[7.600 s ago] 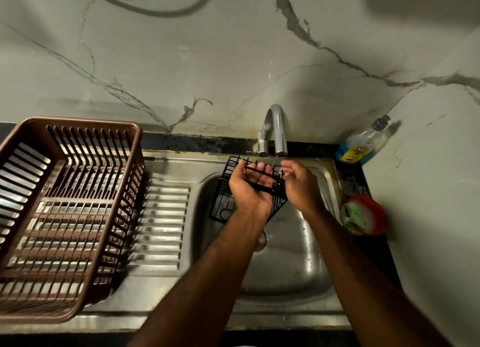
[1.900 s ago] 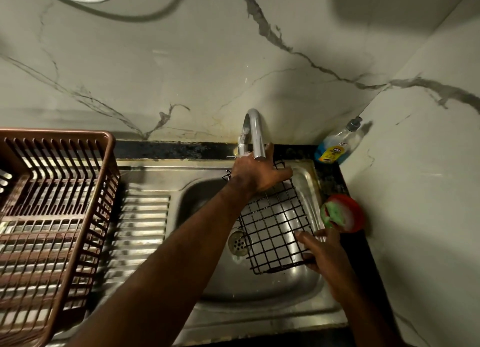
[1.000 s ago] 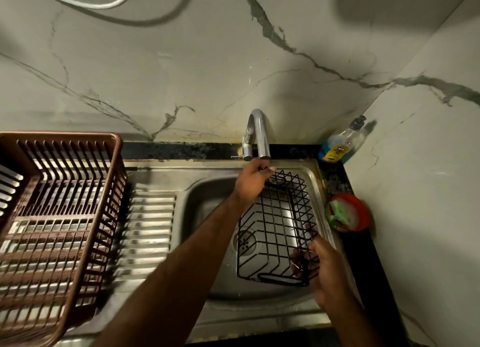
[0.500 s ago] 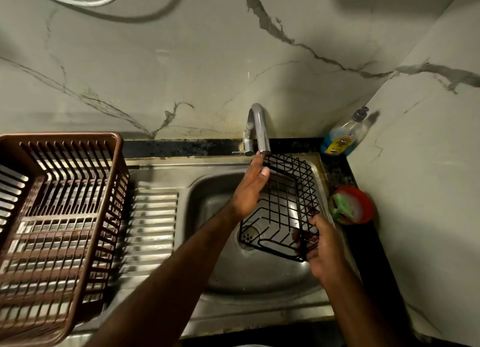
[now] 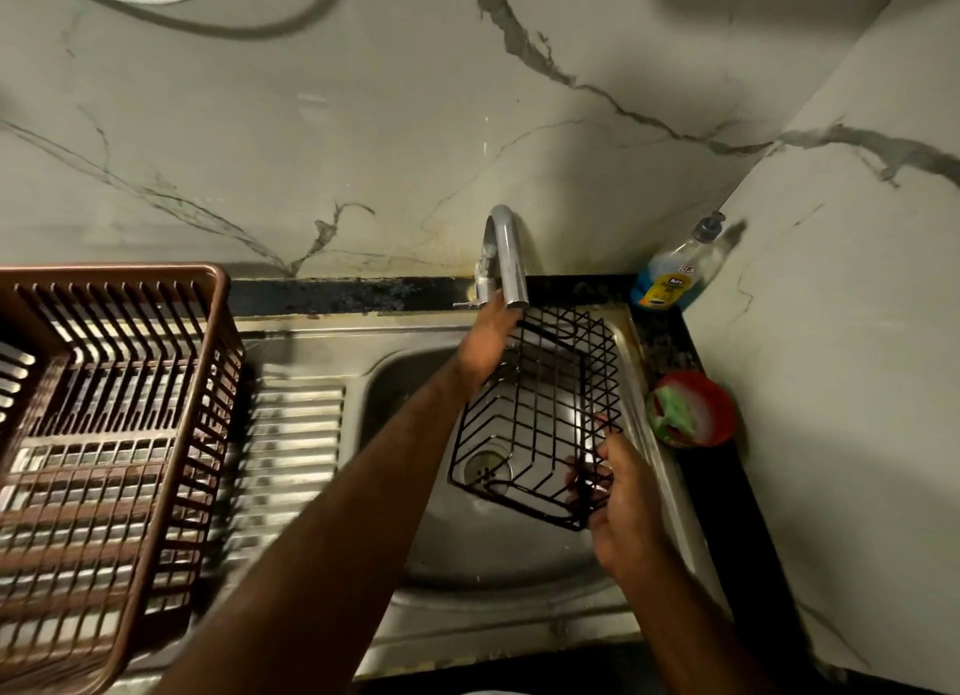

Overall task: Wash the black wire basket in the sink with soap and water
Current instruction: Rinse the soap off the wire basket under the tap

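One black wire basket (image 5: 540,419) is held tilted over the bowl of the one steel sink (image 5: 467,590) by two hands. The left hand (image 5: 485,348) lies with straight fingers against its far rim, under the single chrome tap (image 5: 506,257). The right hand (image 5: 618,497) curls round its near corner. One brown slatted plastic crate (image 5: 104,434) is cut off at the left edge. The left fingertips blur into the spout.

The wire basket (image 5: 540,419) hangs tilted in the sink (image 5: 519,580), above the drain (image 5: 485,468), its far end under the tap (image 5: 506,257) at the back wall. The left hand (image 5: 485,348) touches that far end; the right hand (image 5: 623,507) grips the near right corner. Left of the basin lies the drainboard (image 5: 291,434), with a slatted dish crate (image 5: 104,434) on its left part. On the counter to the right, a dish-soap bottle (image 5: 675,273) stands in the back corner, with a tub holding a scrub pad (image 5: 696,408) nearer.
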Motion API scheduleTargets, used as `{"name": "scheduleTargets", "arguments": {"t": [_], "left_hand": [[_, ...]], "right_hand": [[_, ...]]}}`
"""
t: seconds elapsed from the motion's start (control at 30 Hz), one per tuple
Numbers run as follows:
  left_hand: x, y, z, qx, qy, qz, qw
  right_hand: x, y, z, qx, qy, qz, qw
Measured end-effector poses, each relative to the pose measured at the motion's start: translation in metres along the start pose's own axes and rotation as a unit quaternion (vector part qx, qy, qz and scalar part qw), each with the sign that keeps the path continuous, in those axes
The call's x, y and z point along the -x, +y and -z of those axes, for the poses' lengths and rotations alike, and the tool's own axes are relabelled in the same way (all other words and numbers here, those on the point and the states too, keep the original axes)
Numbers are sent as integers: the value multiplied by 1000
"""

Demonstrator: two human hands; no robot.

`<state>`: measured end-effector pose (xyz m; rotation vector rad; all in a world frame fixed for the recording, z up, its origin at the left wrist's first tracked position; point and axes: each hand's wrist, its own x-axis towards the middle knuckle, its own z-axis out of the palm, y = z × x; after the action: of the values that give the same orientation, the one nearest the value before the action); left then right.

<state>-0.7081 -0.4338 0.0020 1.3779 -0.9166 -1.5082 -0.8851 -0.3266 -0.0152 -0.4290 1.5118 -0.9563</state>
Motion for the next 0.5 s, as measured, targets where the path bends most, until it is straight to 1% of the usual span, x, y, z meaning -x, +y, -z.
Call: {"name": "scheduleTargets", "arguments": {"t": [0.07, 0.2, 0.4, 0.43, 0.5], "left_hand": [[9, 3, -6, -28, -34, -6, 999], [28, 2, -9, -74, -56, -17, 996], [50, -16, 4, -39, -57, -69, 995], [51, -15, 5, -33, -54, -71, 995], [49, -12, 5, -21, -49, -51, 997]], "right_hand": [[-4, -1, -1, -29, 17, 0, 999], [-7, -8, -5, -59, 27, 12, 998], [-7, -18, -9, -26, 32, 33, 999], [-8, -19, -10, -18, 27, 32, 999], [-8, -21, -11, 9, 16, 38, 999]]}}
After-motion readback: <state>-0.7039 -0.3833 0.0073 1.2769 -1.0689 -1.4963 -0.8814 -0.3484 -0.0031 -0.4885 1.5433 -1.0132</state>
